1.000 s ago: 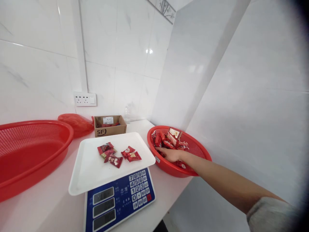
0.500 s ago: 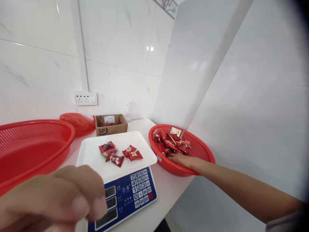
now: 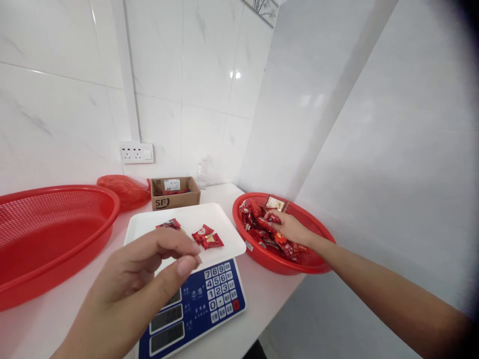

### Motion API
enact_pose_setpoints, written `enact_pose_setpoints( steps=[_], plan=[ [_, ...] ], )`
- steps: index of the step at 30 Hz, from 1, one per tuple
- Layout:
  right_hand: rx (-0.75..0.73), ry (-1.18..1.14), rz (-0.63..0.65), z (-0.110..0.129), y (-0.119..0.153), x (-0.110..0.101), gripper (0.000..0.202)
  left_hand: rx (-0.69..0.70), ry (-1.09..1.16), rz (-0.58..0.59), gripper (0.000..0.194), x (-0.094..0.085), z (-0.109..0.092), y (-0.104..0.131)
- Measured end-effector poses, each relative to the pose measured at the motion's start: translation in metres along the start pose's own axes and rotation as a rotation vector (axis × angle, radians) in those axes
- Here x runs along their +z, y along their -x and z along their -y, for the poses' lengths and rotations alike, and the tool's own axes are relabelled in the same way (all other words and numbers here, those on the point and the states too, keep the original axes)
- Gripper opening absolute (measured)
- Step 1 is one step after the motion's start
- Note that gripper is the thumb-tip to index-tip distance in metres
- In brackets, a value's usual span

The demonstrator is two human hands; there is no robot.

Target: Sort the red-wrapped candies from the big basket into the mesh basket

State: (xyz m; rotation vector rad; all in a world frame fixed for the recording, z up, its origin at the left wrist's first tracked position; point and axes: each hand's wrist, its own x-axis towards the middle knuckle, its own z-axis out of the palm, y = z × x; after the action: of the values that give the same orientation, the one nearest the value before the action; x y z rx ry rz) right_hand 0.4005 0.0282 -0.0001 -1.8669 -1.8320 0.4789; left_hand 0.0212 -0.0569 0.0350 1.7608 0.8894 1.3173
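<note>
My left hand (image 3: 138, 279) hovers over the near left part of a scale (image 3: 202, 304), its fingers curled and thumb close to the fingertips; nothing shows in it. On the scale's white tray (image 3: 228, 239) lie several red-wrapped candies (image 3: 212, 241), some partly hidden behind my left hand. My right hand (image 3: 288, 228) reaches into the right red basket (image 3: 262, 257), its fingers closed on a red wrapped candy (image 3: 274, 218) above a heap of red packets (image 3: 258, 233).
A large red basket (image 3: 56, 249) stands at the left. Behind the scale are a red plastic bag (image 3: 125, 192) and a small cardboard box (image 3: 179, 200) with packets inside. White walls with a socket (image 3: 136, 153) rise behind the table (image 3: 258, 299).
My left hand has moved right, now over the tray's near side. My right hand has lifted from the basket's near side further back over the heap, taking hold of a candy.
</note>
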Motion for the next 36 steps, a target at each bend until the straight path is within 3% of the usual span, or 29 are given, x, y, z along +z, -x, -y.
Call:
enact_pose_setpoints(
  steps=[4,7,9,11,14,17,20,24,28,33,36],
  plan=[
    [-0.066,-0.221,-0.207,0.025,-0.012,0.003,0.027,-0.097,-0.103,0.268,0.021,0.009,0.001,-0.014],
    [-0.159,-0.424,-0.322,0.061,-0.015,0.014,0.024,-0.187,-0.090,0.412,0.044,0.021,0.013,-0.019],
    [-0.243,-0.562,-0.359,0.093,-0.011,0.027,0.026,-0.228,-0.005,0.434,0.062,0.029,0.022,-0.022],
    [-0.347,-0.673,-0.370,0.126,-0.003,0.044,0.024,-0.262,0.141,0.391,0.078,0.037,0.029,-0.026],
    [-0.515,-0.780,-0.413,0.167,0.012,0.073,0.016,-0.267,0.371,0.227,0.082,0.043,0.030,-0.033],
    [-0.652,-0.856,-0.528,0.191,0.021,0.097,0.015,-0.220,0.525,0.063,0.065,0.041,0.025,-0.040],
    [-0.686,-0.959,-0.568,0.201,0.021,0.111,0.015,-0.153,0.604,-0.044,0.048,0.032,0.021,-0.043],
    [-0.569,-1.242,-0.468,0.199,0.014,0.111,0.015,-0.067,0.645,-0.142,0.036,0.022,0.025,-0.044],
    [-0.434,-1.445,-0.323,0.192,0.010,0.098,0.010,-0.030,0.678,-0.219,0.026,0.017,0.024,-0.044],
    [-0.306,-1.621,0.095,0.187,0.007,0.084,0.019,-0.128,0.826,-0.234,0.032,0.015,0.014,-0.044],
    [-0.263,-1.662,0.259,0.186,0.006,0.084,0.020,-0.190,0.905,-0.239,0.036,0.015,0.012,-0.044]
  ],
)
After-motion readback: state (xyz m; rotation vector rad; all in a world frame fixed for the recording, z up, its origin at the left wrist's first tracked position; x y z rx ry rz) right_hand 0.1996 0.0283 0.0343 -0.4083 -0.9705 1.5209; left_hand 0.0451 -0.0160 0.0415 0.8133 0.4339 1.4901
